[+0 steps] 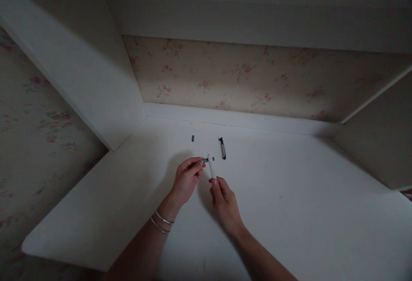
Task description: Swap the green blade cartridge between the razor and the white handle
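My left hand (189,173) is closed, pinching one end of a narrow green and dark strip (204,160) that looks like a razor head. Across this strip lies the rounded top of a slim white handle (211,167); whether the two are joined, I cannot tell. My right hand (222,199) grips the handle's lower end between thumb and fingers. Just beyond, a grey and black razor handle (223,148) lies on the white tabletop (273,203). A small green and dark piece (193,138), like a blade cartridge, rests further left.
White side panels (93,70) rise at the left and right of the tabletop. Behind it runs a low white ledge (238,117) below floral wallpaper (225,74). A wide white board (244,23) overhangs at the top. The tabletop's rounded corner (27,246) is at lower left.
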`<state>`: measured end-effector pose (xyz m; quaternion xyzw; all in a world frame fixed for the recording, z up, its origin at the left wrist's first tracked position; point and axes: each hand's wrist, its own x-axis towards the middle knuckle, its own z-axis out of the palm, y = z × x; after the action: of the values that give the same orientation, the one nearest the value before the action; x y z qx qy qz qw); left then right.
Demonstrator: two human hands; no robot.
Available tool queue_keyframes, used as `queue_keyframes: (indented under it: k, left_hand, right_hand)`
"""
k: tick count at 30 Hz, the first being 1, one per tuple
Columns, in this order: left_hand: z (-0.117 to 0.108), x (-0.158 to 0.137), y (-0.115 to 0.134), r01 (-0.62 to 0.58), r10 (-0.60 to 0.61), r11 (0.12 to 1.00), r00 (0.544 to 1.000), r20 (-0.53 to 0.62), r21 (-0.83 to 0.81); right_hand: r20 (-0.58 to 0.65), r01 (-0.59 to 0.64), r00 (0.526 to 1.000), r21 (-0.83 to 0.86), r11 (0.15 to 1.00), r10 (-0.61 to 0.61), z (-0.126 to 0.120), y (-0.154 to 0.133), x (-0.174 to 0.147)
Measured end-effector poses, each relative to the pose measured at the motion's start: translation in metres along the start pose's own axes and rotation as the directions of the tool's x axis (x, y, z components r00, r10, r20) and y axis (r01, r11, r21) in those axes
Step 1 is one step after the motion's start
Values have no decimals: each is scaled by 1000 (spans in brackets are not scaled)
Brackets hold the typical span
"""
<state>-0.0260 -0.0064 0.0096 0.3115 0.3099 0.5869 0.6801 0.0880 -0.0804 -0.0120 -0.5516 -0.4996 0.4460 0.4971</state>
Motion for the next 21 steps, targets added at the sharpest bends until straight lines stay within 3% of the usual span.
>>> queue_keyframes:
  k: [3,9,15,19,21]
  left_hand:
    - [-1,1,-1,-2,2,1000,1000,-4,-9]
    - [-2,2,-2,0,0,1000,1000,-9,-26]
    - [-1,1,0,-4,4,1000,1000,-10,-23]
    - [0,1,0,1,-1,1000,1000,-17,-20]
    - [0,0,0,2,-2,1000,1000,-11,-17]
  right_hand:
    - [51,24,998,-29,999,-23,2,1,-1]
    - [-82,12,997,-1,1000,-12,-1,1,1]
    - [46,26,999,-34,999,-24,1,-2,-2]
    - [-60,11,998,-1,1000,-11,-1,0,0]
    - [-52,9,999,0,1000,-9,-1,0,0]
